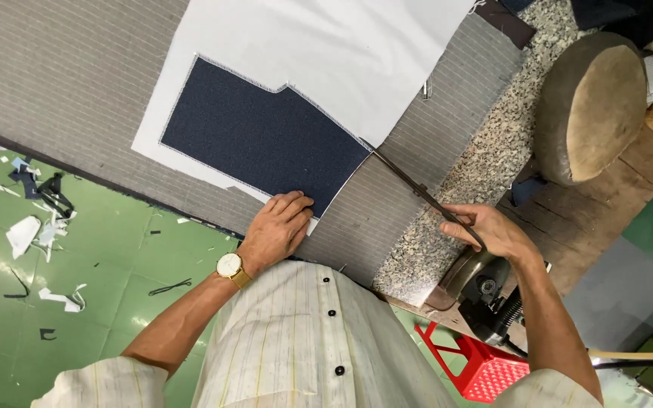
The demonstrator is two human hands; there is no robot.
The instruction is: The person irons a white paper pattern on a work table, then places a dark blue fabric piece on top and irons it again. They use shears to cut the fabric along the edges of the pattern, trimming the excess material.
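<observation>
On the grey striped table cover [69,83], the navy fabric piece [262,136] lies stitched onto white lining cloth [341,53]. Left hand [277,227] presses its near edge, fingers flat and slightly spread. Right hand [489,230] grips long scissors [417,189], fingers clamped around the handles.

1. The dark navy cloth panel [262,140] looks matt and finely woven, with pale stitching along its edge.
2. The white backing sheet [326,53] under it is smooth and matt; cloth or paper cannot be told.
3. The grey striped table cover [69,83] is a ribbed, matt fabric.
4. The long dark metal scissors [425,198] look dull, not shiny.
5. The speckled grey stone slab [485,151] is granular.
6. The round tan pad [591,106] looks worn and matt.
7. The brown wooden bench [583,219] is rough.
8. The green floor [115,257] is glossy.
9. The red plastic stool [485,370] is latticed.
10. The gold-coloured wristwatch [230,267] shines slightly.
</observation>
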